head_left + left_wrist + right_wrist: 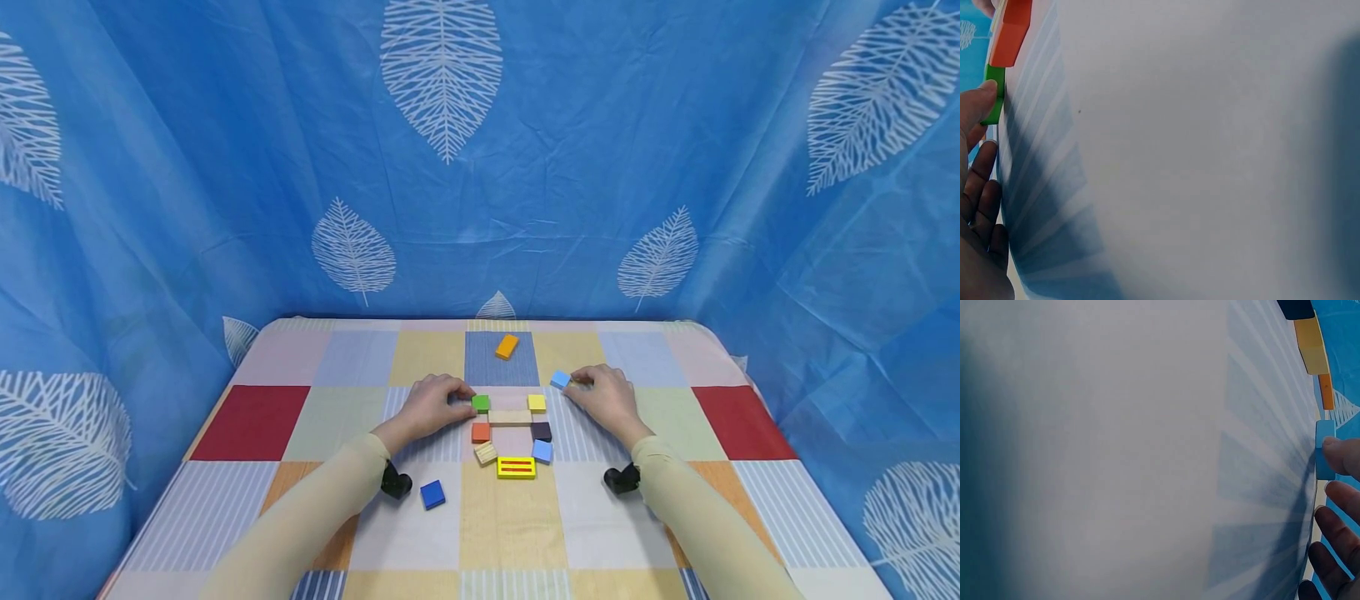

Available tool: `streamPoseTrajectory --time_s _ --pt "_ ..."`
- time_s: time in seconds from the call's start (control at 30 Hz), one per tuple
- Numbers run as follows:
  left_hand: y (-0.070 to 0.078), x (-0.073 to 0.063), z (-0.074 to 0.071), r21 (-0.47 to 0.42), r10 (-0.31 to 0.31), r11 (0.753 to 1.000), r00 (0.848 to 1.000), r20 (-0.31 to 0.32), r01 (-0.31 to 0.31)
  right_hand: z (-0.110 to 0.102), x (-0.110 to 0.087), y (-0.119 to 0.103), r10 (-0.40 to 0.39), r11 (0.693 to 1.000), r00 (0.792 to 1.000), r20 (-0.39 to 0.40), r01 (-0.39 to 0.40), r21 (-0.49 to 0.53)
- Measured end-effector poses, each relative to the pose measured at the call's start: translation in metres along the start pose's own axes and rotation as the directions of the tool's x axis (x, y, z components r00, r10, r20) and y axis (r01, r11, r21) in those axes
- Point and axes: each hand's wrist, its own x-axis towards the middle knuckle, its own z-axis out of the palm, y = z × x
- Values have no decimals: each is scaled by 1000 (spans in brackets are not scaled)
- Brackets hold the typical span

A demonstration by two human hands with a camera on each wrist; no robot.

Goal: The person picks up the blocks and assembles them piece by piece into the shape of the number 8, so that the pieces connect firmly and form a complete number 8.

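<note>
My left hand (433, 407) pinches a small green block (481, 404) between thumb and fingers, at the left end of a group of blocks on the table. In the left wrist view the thumb lies on the green block (994, 100). Over on the right, my right hand (606, 402) holds a light blue block (559, 380) by its near corner, behind and right of a yellow block (537, 403). The right wrist view has the thumb pressed on that light blue block (1325, 450), other fingers spread below. A long plain wooden block (510, 418) lies between the hands.
Nearer me sit a red-orange block (481, 432), a wooden block (486, 453), a black block (541, 431), another light blue block (542, 452) and a yellow red-striped block (516, 467). An orange block (507, 347) lies far back, a dark blue block (432, 495) front left.
</note>
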Motion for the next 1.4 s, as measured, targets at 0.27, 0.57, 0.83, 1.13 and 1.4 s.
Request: streamPoseTrajectory --time_s 0.27,0.57,0.83,1.13,1.4 --pt "-1 1 2 -1 -22 1000 1000 2 22 3 1 1 -5 1000 1000 -8 5 -5" --pt "-1 1 0 -9 -12 1000 1000 2 12 2 2 -3 -7 1000 1000 -14 7 -3" --pt "-2 2 1 2 -10 1000 1000 6 10 2 4 -7 -11 1000 1000 -8 11 2" --pt "-3 2 4 -7 -18 1000 1000 1 18 5 10 -8 -83 996 996 40 83 16" --pt "-2 2 3 -2 -18 1000 1000 -6 18 5 18 -12 -171 985 980 98 170 24"
